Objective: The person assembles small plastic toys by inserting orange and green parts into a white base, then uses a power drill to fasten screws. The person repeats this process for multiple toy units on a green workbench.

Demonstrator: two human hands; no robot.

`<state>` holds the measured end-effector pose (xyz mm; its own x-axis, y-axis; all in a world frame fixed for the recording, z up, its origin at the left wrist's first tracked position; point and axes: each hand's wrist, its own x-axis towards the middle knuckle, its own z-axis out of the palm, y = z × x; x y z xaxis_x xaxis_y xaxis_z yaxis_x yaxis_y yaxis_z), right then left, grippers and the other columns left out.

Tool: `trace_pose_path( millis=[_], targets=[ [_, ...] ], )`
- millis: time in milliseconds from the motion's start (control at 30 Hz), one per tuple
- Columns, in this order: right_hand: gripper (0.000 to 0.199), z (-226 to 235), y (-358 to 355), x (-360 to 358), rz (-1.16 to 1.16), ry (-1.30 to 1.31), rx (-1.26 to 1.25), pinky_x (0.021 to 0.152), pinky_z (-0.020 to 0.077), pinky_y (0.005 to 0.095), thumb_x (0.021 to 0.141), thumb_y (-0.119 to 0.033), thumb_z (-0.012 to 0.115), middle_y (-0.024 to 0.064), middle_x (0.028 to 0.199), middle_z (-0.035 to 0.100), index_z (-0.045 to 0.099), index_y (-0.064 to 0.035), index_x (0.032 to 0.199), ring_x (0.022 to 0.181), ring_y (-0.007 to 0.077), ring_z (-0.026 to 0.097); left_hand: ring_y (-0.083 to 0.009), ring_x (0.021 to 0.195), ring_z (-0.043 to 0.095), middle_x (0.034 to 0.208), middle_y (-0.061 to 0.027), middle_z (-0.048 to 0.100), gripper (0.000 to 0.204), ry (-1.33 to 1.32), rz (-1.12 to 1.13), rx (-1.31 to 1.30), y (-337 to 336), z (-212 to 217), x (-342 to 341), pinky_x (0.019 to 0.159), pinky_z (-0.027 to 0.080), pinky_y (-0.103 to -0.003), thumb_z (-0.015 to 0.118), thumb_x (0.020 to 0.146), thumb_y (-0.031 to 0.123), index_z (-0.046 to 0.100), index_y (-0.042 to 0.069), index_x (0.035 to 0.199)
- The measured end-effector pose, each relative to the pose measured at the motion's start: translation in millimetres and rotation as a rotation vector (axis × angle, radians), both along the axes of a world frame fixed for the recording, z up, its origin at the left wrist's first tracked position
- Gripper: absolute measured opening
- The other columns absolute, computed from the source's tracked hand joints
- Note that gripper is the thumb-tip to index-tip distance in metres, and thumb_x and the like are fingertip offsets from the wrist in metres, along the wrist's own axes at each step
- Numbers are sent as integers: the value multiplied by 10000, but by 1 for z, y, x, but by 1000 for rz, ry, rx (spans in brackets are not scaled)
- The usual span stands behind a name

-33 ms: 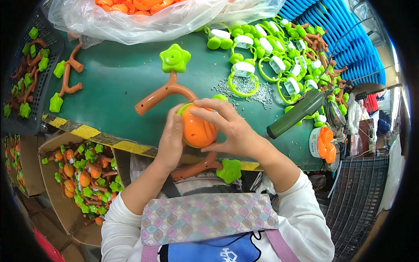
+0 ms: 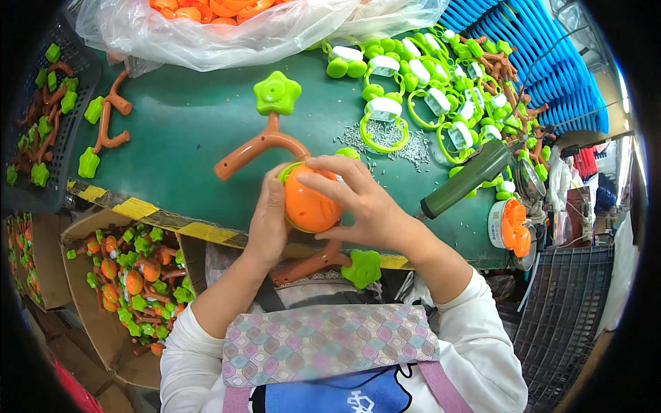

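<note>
Above the table's front edge, I hold a plastic toy between both hands. Its rounded orange shell has a green rim along the left side. A forked brown branch arm tipped with a green star reaches away from me, and a second brown branch with a green star sticks out toward my lap. My left hand is closed against the shell's left side. On the other side my right hand grips it, fingers over the top and thumb low. The inside of the toy is hidden.
Green rings with white blocks crowd the right, beside scattered small screws. A green power screwdriver lies nearby. A clear bag of orange shells stands at the back. Left are a black crate, loose branches and a carton of toys.
The toy has tilted very slightly, its far star shifting a little toward me. Both hands keep their hold with only a tiny shift.
</note>
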<state>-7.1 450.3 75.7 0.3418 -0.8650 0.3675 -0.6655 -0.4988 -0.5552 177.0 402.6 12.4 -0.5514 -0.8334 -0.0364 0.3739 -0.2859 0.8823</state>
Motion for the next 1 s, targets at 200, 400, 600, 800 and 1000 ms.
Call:
trace_pose_path(
  millis=[200,400,600,800,1000],
  targets=[
    [987,15,19,-15,-123,-109,-106,1092,424,493,588,-175,919,135,1397,492,485,-121,1473,1283,371,480,-203,1201,573,1341,-128,543,615,-2,63,50,-6,-5,2,1041,472,-362,210,1099,519,420,43,1427],
    [911,9,-3,9,-57,157,-54,1067,433,476,625,-227,903,163,1446,467,506,-106,1436,1288,379,483,-207,1208,569,1338,-120,543,586,-113,102,-98,0,-10,-5,1053,457,-364,202,1110,485,454,41,1398],
    [754,25,-10,-57,-566,219,-190,1086,435,472,714,-81,809,171,1423,515,527,-99,1413,1251,375,522,-209,1230,564,1330,-123,558,564,13,210,36,-7,-4,14,1072,447,-370,232,1114,462,452,27,1399],
    [779,0,-11,-96,-658,569,-195,1115,402,478,710,-202,874,146,1444,505,533,-115,1405,1334,362,472,-213,1238,574,1343,-124,570,577,83,245,133,-12,-3,19,1073,452,-382,264,1108,474,467,13,1390],
    [925,16,-23,0,-9,220,-128,1133,392,469,628,-245,886,84,1525,465,494,-113,1456,1373,330,449,-206,1231,573,1344,-126,571,574,55,268,76,-13,-8,18,1073,448,-369,260,1113,456,473,3,1396]
  ],
)
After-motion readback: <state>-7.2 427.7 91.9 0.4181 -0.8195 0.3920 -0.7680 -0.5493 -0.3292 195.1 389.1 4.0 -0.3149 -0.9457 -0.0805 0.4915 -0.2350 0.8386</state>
